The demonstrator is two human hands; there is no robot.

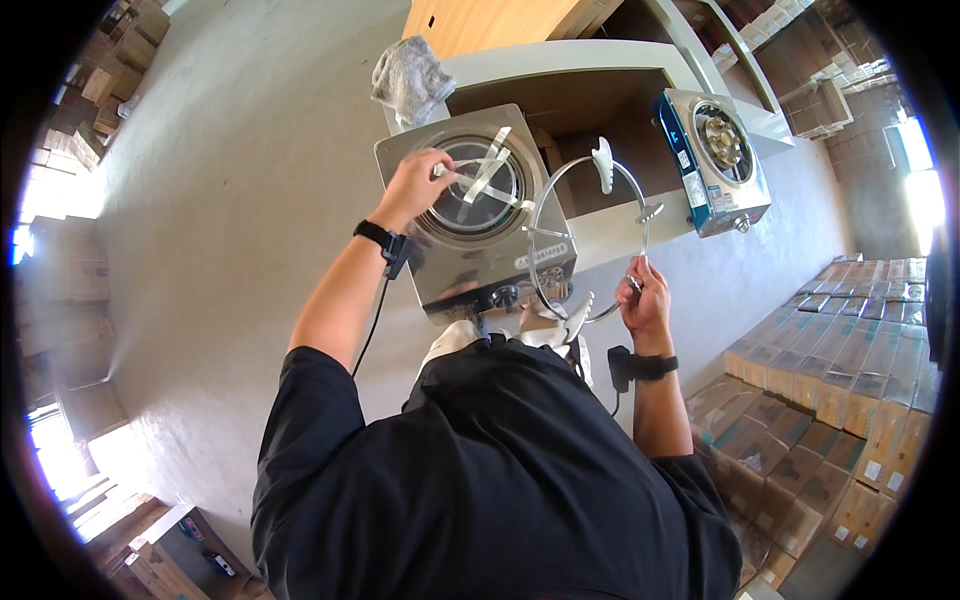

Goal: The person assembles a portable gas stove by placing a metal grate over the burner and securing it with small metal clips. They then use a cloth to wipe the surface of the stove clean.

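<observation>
A steel single-burner gas stove [455, 262] stands in front of me, its round burner well crossed by two pale strips of tape [490, 172]. Over the well's left side, my left hand [410, 188] pinches the end of one strip between thumb and fingers. To the right of the stove, my right hand [645, 297] grips a round metal pot rack [537, 262] by its rim. That rack is held up on its side, clear of the stove, and several pronged feet stick out from its ring.
A second gas stove [712, 160] with a brass burner sits at the right of the light counter frame [610, 238]. A grey cloth [412, 80] lies on the frame's left corner. Stacked cardboard boxes [830, 345] stand at the right. Wristbands with cables are on both wrists.
</observation>
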